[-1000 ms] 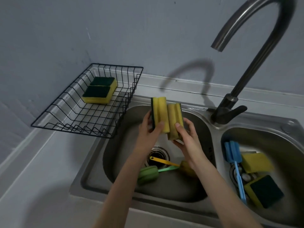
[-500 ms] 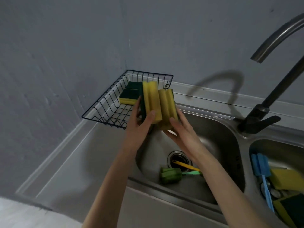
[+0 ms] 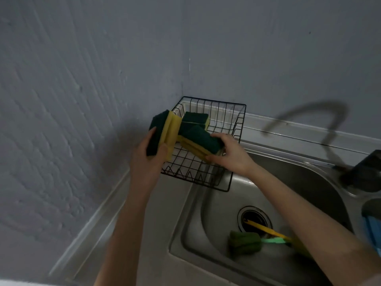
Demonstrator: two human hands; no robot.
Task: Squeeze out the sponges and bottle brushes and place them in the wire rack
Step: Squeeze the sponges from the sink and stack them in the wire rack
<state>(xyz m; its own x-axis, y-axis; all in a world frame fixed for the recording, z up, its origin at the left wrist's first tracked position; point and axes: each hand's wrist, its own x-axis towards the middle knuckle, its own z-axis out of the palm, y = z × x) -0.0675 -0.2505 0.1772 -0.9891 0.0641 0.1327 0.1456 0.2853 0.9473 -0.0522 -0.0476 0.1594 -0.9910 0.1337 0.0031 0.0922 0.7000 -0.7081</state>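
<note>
The right hand (image 3: 228, 154) is clamped on a yellow sponge with a dark green scouring face (image 3: 199, 142), holding it tilted just above the floor of the black wire rack (image 3: 237, 120), green face up. The left hand (image 3: 147, 162) is closed around a second yellow-and-green sponge (image 3: 165, 134), held on edge at the rack's near-left rim, thumb across the yellow foam. A pair of sponges (image 3: 194, 118) already lies flat toward the rack's far-left corner, touching or nearly touching the one in the right hand.

The step in hand looks like placing: both sponges have reached the rack and neither is yet set down. The next move calls for lowering the right one flat onto the wires beside the resting pair and letting go, then bringing the left one over the rim and down.

The rack sits in the corner where the two grey walls meet, its near-right corner overhanging the steel sink basin (image 3: 218, 207). Its right half and near side are bare wire, so there is room for both sponges; the left wall stands close, so the left hand is best taken in from above rather than from the side. In the basin, near the drain (image 3: 254, 218), a green-headed bottle brush (image 3: 244, 242) and a yellow handle (image 3: 266, 230) wait, partly hidden by the right forearm
</note>
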